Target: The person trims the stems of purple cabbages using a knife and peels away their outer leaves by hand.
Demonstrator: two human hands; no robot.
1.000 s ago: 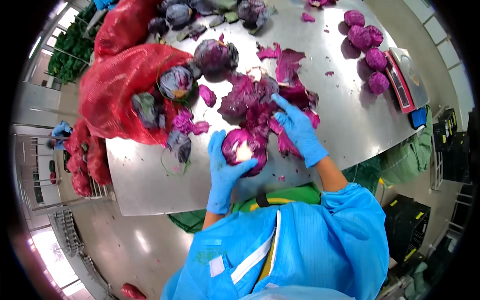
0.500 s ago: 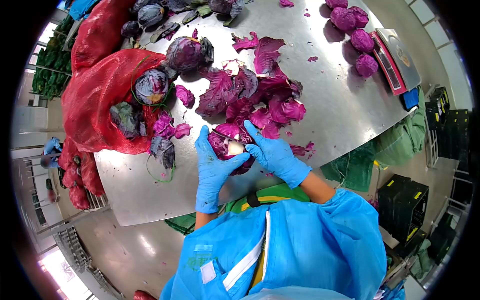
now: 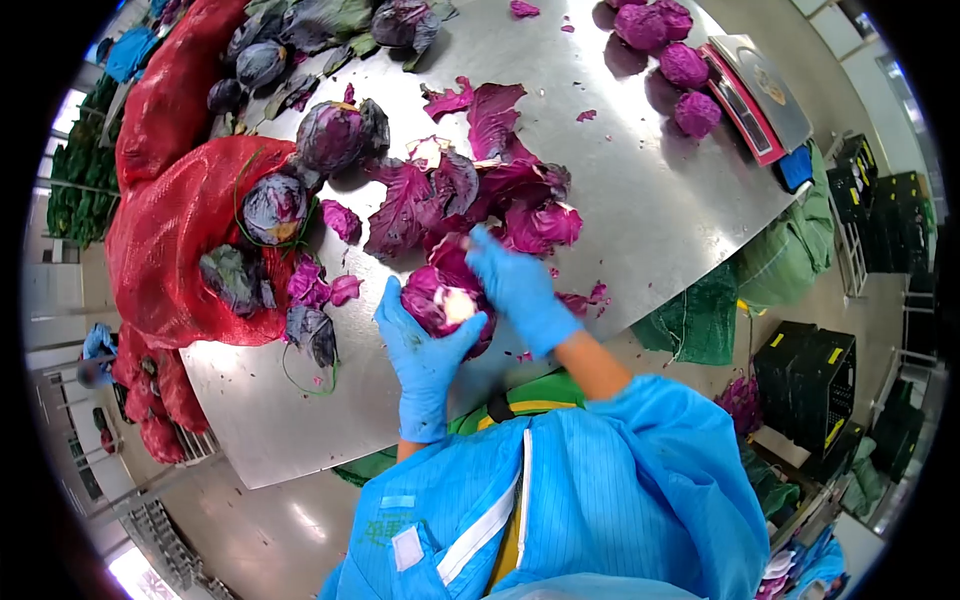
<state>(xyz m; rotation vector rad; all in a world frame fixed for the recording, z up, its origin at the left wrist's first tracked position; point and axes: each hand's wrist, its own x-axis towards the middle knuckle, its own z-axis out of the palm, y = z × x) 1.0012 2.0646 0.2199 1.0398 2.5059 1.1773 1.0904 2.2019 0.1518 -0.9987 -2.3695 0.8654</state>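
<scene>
My left hand (image 3: 422,360), in a blue glove, is wrapped round the left and near side of a purple cabbage (image 3: 440,303) whose pale cut stem faces up. My right hand (image 3: 518,290), gloved too, is at the cabbage's upper right, slightly blurred; its fingertips are by a purple leaf, and whether they grip it is unclear. Just beyond lies a heap of loose purple leaves (image 3: 410,205). Left of the heap, untrimmed cabbages (image 3: 330,138) with dark outer leaves sit near a red mesh bag (image 3: 165,240).
Several round, bright purple cabbages (image 3: 697,114) stand at the back right beside a red and silver scale (image 3: 745,110). The metal table's (image 3: 280,400) near edge runs before my body. Black crates (image 3: 803,385) stand on the floor at right.
My right hand went from the leaf heap to the cabbage and its fingers shifted along the top. A dark thin thing seen there half a second ago no longer shows. The view has shifted.
</scene>
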